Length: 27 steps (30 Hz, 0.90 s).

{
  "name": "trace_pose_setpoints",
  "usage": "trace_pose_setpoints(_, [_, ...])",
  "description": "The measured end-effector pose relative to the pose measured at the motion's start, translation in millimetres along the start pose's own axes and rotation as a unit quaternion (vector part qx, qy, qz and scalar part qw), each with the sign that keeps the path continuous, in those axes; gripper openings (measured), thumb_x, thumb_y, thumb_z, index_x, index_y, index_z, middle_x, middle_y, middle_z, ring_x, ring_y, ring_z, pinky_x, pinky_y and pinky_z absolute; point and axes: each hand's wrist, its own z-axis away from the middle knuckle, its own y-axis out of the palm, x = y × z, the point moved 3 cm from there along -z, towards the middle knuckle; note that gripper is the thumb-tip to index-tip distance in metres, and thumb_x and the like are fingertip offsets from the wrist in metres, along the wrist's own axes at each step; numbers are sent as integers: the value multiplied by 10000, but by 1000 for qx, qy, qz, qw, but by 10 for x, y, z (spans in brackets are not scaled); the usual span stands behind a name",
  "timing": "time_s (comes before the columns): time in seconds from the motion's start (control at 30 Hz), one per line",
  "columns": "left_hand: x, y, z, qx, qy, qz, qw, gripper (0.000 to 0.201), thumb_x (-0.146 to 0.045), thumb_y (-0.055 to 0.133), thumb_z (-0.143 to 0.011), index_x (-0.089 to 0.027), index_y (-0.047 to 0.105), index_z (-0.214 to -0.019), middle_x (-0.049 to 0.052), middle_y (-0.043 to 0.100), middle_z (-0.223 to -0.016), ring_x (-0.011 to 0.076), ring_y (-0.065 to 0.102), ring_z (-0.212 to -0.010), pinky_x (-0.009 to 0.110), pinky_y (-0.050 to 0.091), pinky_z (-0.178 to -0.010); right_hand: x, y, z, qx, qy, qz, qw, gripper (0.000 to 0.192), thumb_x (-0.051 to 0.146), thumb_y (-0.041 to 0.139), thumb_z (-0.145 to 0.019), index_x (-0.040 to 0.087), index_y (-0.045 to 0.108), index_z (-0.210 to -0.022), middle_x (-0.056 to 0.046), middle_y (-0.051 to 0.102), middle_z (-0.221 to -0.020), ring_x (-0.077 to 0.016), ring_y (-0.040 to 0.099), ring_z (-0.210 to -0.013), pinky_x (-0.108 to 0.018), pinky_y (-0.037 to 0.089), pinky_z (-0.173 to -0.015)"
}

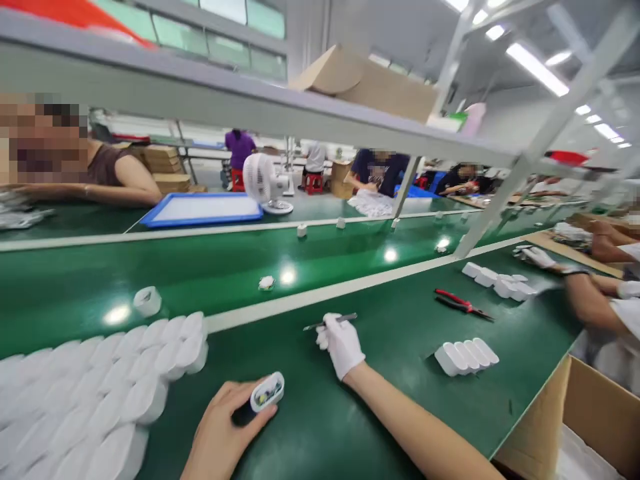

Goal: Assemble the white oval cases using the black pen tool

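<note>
My left hand [230, 420], bare, grips a small white oval plastic housing [268, 393] between thumb and fingers. Its open end faces up and shows a circuit board with a yellowish part inside. In a white glove, my right hand [341, 348] is closed around a thin, dark metal tool like a pair of tweezers [345, 318], held nearly level above the green table. The two hands are apart, and the tool does not touch the housing. Many similar white housings [107, 373] stand packed in rows to the left of my left hand.
Red-handled pliers [463, 305] and a row of white housings [467, 357] lie on the right. A cardboard box [537, 420] stands at the lower right. Beyond the white strip, a green belt [340, 250] carries loose parts. A co-worker's gloved hand [537, 257] is farther right.
</note>
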Motion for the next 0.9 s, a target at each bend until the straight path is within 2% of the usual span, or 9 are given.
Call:
trace_pose_setpoints(0.03, [-49,-8,10,21,18,-6,1000,365,-545,686,-697,-279,726,-944,21,692,-898,250,602,-862,343,487,-807,4,-2,47,-7,-4,2,1000,456,458,792,-584,147,509,-761,7,596,-513,-72,504,-375,-159,367,-349])
trace_pose_setpoints(0.13, [-164,-52,39,33,40,-19,998,266,-374,679,-750,-261,710,-989,20,697,-895,232,567,-847,348,464,-796,3,18,215,4,-5,21,1000,456,449,791,-599,148,522,-812,4,619,-556,-78,527,-411,-162,385,-367])
trace_pose_setpoints(0.27, [-219,-66,55,36,31,-32,998,272,-248,712,-733,-262,706,-1005,6,703,-854,214,532,-825,330,437,-769,-7,89,414,42,-21,85,995,425,473,748,-661,140,544,-830,-1,625,-544,-99,536,-391,-195,411,-374])
trace_pose_setpoints(0.5, [-222,-70,74,30,24,-19,999,288,-221,741,-712,-282,712,-991,-7,703,-834,209,530,-820,324,422,-766,-98,246,599,115,-34,161,980,377,481,700,-713,137,567,-793,2,614,-503,-121,544,-359,-223,419,-382])
trace_pose_setpoints(0.6, [-210,-70,68,32,22,-14,999,310,-210,746,-706,-296,710,-1001,-12,703,-832,208,527,-819,322,418,-764,-124,259,627,110,-42,166,979,388,489,707,-699,137,576,-794,1,612,-485,-126,548,-365,-232,431,-399])
trace_pose_setpoints(0.8, [-226,-73,69,29,20,-13,999,300,-184,733,-709,-299,713,-985,-15,700,-817,211,530,-812,332,421,-759,-188,261,675,58,-60,151,985,383,477,726,-694,144,589,-826,4,615,-490,-149,575,-402,-269,477,-438])
trace_pose_setpoints(0.9, [-231,-77,71,32,21,-10,999,292,-186,724,-713,-292,715,-985,-7,705,-838,216,535,-822,347,424,-778,-216,296,660,83,-44,148,985,415,503,737,-668,147,587,-821,1,620,-501,-160,591,-425,-280,491,-451])
